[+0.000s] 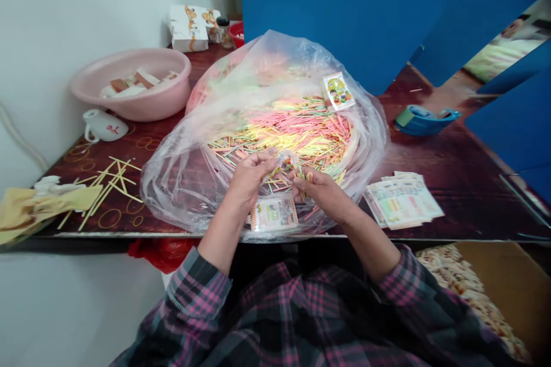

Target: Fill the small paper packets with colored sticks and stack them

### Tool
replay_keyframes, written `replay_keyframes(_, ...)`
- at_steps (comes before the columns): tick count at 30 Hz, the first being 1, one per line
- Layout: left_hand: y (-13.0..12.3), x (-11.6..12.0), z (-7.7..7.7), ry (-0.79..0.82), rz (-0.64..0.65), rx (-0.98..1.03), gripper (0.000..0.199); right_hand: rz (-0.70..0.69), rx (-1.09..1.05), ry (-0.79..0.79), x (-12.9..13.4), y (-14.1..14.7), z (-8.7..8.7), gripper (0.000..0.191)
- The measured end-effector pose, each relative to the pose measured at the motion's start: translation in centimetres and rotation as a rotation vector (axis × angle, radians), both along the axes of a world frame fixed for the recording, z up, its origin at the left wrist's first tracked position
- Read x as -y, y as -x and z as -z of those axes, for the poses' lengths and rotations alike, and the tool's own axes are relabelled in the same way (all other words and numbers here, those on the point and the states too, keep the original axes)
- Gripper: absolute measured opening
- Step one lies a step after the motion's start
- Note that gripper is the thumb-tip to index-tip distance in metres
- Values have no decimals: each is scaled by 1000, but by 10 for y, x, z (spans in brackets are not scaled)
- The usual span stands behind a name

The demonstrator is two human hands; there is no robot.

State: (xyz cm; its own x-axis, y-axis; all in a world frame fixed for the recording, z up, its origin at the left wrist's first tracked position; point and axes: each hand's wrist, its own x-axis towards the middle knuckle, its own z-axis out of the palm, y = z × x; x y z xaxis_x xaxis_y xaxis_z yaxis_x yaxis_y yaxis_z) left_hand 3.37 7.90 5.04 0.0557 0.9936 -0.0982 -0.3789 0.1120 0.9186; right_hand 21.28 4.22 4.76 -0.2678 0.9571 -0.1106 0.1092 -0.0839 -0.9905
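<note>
My left hand (pixel 253 175) is closed on a small clear printed packet (pixel 284 160), pinched between thumb and fingers. Just to its right, my right hand (pixel 319 190) grips a few short coloured sticks (pixel 302 176) close to the packet's side. Both hands are over a large clear plastic bag (pixel 172 160), which holds a heap of thin pink, yellow and green sticks (pixel 297 132). A stack of printed packets (pixel 274 213) lies at the near edge under my wrists. On the heap's far right rests a small white box or card pack (pixel 339 92) with a cartoon print.
To the left are a pink basin (pixel 129 109) with paper pieces, a tipped white mug (pixel 105 126), loose yellow sticks (pixel 114 178) and yellow paper (pixel 43 212). On the right lie filled flat packets (pixel 403 200) and a blue tape dispenser (pixel 426 120). A blue panel (pixel 322 6) stands behind.
</note>
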Motion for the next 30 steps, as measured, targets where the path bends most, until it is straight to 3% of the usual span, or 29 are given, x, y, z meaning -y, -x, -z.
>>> replay_keyframes(5,-10,14,3,-79,185,-104,19,-23,62,1,-1,0,-1,30)
replay_keyframes(13,-17,22,1,-240,191,-332,16,-26,140,34,0,0,-3,17)
replay_keyframes(20,-16,13,12,-139,-45,-270,17,-84,103,65,0,2,2,27)
replay_keyframes(23,-7,7,13,-95,-160,-198,20,-33,17,132,1,-3,2,26)
replay_keyframes(27,1,8,14,-114,-107,-151,20,93,-133,69,0,-8,1,37)
replay_keyframes(30,1,15,18,-185,-109,-226,15,225,-221,-16,-3,-9,1,39)
